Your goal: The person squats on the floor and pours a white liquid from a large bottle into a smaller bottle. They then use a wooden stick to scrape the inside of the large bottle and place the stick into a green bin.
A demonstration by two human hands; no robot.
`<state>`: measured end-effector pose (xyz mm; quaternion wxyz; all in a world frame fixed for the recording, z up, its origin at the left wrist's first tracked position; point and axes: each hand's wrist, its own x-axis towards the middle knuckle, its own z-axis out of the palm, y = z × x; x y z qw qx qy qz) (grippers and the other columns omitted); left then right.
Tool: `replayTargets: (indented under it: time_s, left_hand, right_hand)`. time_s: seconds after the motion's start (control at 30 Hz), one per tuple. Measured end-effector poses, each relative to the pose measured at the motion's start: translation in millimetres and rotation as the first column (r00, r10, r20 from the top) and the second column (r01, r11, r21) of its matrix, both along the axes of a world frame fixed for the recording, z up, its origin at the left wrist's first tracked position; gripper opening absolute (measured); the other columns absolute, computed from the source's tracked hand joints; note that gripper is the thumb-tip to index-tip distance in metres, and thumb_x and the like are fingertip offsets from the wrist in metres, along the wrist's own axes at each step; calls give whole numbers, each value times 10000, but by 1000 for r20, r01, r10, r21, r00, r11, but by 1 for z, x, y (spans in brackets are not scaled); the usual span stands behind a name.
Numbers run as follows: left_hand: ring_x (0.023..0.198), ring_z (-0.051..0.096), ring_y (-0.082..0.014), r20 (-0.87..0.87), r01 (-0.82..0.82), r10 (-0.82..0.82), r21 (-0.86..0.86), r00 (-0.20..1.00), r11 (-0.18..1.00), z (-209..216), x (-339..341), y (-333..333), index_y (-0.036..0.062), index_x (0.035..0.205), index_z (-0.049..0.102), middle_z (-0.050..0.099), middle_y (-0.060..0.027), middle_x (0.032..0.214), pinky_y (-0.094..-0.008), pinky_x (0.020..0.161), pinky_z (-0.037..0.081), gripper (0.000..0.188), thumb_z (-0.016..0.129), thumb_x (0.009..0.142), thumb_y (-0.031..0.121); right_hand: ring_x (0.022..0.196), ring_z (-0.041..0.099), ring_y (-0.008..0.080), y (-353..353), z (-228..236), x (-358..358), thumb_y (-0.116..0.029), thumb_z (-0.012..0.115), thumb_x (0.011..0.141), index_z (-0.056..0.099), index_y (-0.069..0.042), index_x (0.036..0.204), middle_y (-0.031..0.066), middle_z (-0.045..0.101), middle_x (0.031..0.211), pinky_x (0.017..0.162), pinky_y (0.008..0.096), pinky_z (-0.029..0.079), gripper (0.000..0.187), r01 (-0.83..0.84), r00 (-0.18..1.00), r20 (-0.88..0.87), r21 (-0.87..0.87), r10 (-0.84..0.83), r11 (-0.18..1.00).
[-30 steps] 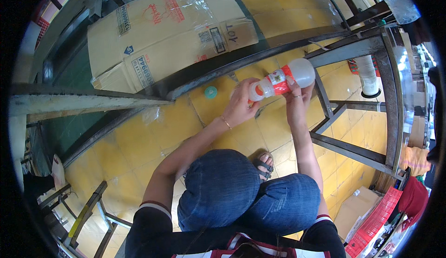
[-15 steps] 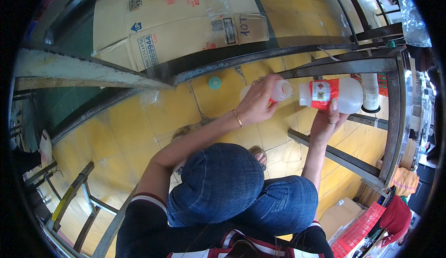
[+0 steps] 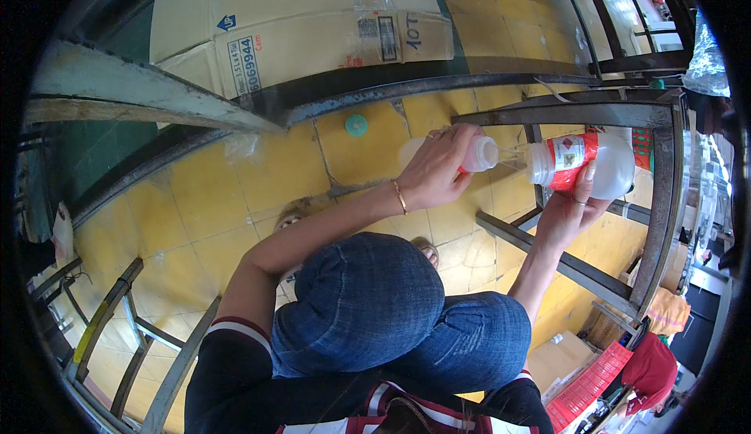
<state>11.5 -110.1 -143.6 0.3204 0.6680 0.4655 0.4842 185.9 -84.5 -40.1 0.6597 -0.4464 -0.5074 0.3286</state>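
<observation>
My left hand [image 3: 440, 170] is wrapped round a translucent plastic bottle [image 3: 483, 153] with a red label, lying nearly on its side. Its uncapped mouth points to the right; most of its body is behind my fingers. My right hand [image 3: 575, 211] grips a second translucent bottle [image 3: 615, 165] with a red and white label from below. This one is also tipped sideways, its open mouth facing the first. The mouths stand apart, and thin clear strands [image 3: 512, 154] stretch between them. A teal round cap [image 3: 356, 125] lies on the floor tiles beyond my left forearm.
A large cardboard box [image 3: 313, 35] lies flat beyond a dark metal rail [image 3: 375, 94]. Metal frames stand at the right [image 3: 663, 199] and lower left [image 3: 117, 301]. A red crate-like item [image 3: 587, 391] sits at the lower right. Yellow tiles [image 3: 211, 215] cover the floor.
The right-hand bottle has moved right, widening the gap between the mouths, and the strands now show more clearly. The left-hand bottle stays nearly in place. My view has shifted slightly.
</observation>
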Motion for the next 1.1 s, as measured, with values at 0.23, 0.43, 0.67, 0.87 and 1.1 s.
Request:
replayTargets:
  time_s: [0.23,0.43,0.67,0.87,1.1]
  left_hand:
    - [1074,539,-394,66,-6,6,-3,998,1000,-9,3,0,29,1225,394,535,-191,1147,-450,909,438,617,713,697,22]
    - [1089,547,-371,95,-1,4,-31,995,1000,-40,0,0,52,1228,396,529,-170,1161,-422,915,454,615,732,714,34]
    - [1092,546,-365,101,-4,12,-83,995,997,-76,-3,-1,64,1236,382,513,-167,1171,-416,906,461,638,768,729,94]
    - [1093,545,-359,99,-12,19,-65,995,998,-89,-6,4,68,1239,394,516,-162,1168,-414,909,454,633,771,731,102]
    - [1107,547,-358,116,-43,51,-73,992,996,-108,-8,5,67,1220,425,525,-157,1182,-405,925,463,609,777,725,111]
  right_hand:
    - [1130,548,202,3,-11,-9,-236,636,916,387,-45,1346,120,521,1272,967,386,468,533,-70,994,-95,-116,60,991]
    - [1158,545,214,2,-42,-15,-277,622,923,323,-86,1397,123,482,1316,929,360,502,591,-166,975,-189,-284,115,944]
    - [1129,548,221,1,-72,-19,-263,650,906,299,-109,1377,114,473,1295,879,369,520,607,-123,989,-121,-322,88,939]
    - [1220,447,222,0,-79,-23,-246,673,893,194,-62,1440,137,406,1364,1000,372,405,750,-117,990,44,-292,135,949]
    - [1247,417,251,3,-82,-34,-183,725,852,-49,-43,1495,180,361,1392,1066,385,319,1016,-134,967,176,-272,186,953]
